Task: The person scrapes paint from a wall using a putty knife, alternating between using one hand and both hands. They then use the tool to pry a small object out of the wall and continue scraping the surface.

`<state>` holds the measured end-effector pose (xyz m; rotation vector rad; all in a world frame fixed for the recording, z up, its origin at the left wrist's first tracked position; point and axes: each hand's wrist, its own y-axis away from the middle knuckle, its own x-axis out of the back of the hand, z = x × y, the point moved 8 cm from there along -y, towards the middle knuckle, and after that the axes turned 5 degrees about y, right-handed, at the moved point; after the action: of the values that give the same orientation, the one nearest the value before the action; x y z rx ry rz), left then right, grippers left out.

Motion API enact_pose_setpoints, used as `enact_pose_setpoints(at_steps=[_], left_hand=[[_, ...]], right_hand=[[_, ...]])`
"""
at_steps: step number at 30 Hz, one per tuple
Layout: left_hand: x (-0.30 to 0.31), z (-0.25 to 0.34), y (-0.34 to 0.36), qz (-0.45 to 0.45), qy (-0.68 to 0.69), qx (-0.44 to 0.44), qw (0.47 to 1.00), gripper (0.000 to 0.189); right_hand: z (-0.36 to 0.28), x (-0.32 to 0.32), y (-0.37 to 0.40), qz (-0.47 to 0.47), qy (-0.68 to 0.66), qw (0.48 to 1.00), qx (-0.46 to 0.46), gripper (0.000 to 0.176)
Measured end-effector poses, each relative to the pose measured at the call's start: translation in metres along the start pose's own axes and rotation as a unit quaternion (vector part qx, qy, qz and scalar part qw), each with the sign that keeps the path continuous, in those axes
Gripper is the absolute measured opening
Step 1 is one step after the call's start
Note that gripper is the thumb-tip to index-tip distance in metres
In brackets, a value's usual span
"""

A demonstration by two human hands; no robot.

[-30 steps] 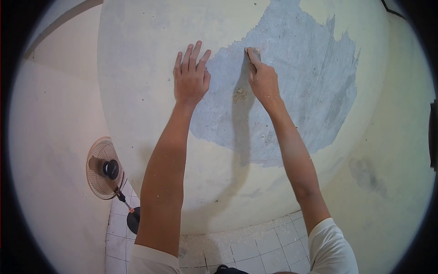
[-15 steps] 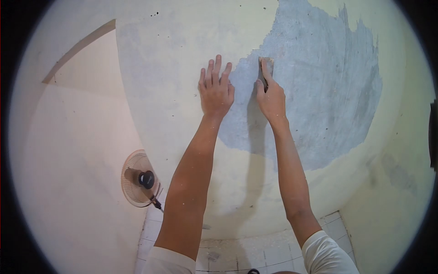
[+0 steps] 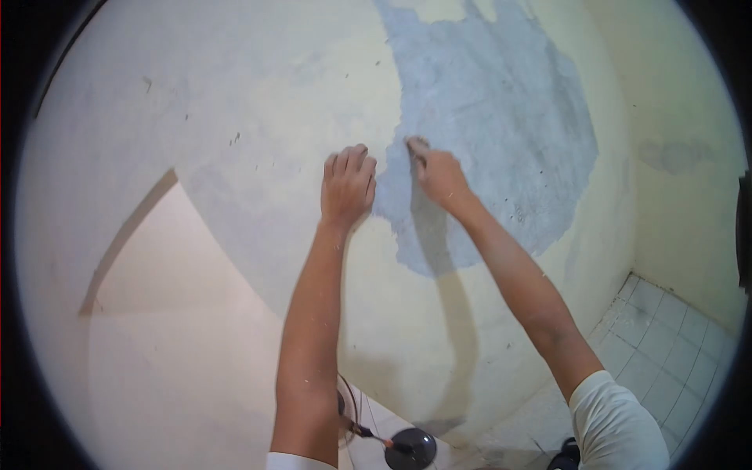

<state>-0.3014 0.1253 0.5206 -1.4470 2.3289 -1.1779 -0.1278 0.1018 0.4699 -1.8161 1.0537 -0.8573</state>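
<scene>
My right hand (image 3: 441, 178) is closed around a small flat scraper (image 3: 419, 146), held against the wall near the left edge of a bare blue-grey patch (image 3: 501, 117). The scraper is blurred and mostly covered by my fingers. Just to the left, my left hand (image 3: 347, 189) is at the pale yellow painted wall (image 3: 290, 102), close to the patch's ragged edge. Its fingers are curled in and nothing shows in them. Small pale specks dot both forearms.
A standing fan's round dark base (image 3: 410, 449) is on the floor below, partly behind my left arm. White floor tiles (image 3: 666, 333) show at the lower right, beside a side wall (image 3: 681, 211). A triangular pale recess (image 3: 172, 313) lies at the left.
The view has swung, so the wall patch appears farther left and tilted. My left hand's spread fingers have curled in. My right hand has moved to the patch's left edge, still gripping the scraper.
</scene>
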Motion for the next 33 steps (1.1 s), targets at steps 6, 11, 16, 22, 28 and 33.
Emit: enact_pose_setpoints(at_steps=[6,11,16,22,28,33], left_hand=[[-0.007,0.016,-0.005,-0.020,-0.054,0.019,0.998,0.057],[-0.017,0.025,-0.015,-0.031,-0.074,0.018,0.997,0.059],[-0.016,0.022,-0.010,-0.025,-0.083,0.011,0.996,0.061],[-0.018,0.022,-0.011,-0.025,-0.090,0.006,0.996,0.060],[-0.019,0.021,-0.013,-0.039,-0.077,0.009,0.996,0.059],[-0.020,0.023,-0.014,-0.033,-0.077,0.012,0.996,0.057]], right_hand=[[-0.006,-0.005,0.013,-0.009,-0.006,0.996,-0.088,0.044],[-0.005,0.000,-0.008,-0.035,0.021,0.994,-0.102,0.047],[-0.018,-0.005,-0.011,-0.028,0.034,0.992,-0.116,0.041],[-0.011,-0.003,-0.063,0.010,0.091,0.990,-0.108,0.027],[-0.007,0.033,-0.124,-0.048,0.128,0.988,-0.071,0.020],[-0.021,0.005,-0.041,-0.036,0.114,0.992,-0.039,0.023]])
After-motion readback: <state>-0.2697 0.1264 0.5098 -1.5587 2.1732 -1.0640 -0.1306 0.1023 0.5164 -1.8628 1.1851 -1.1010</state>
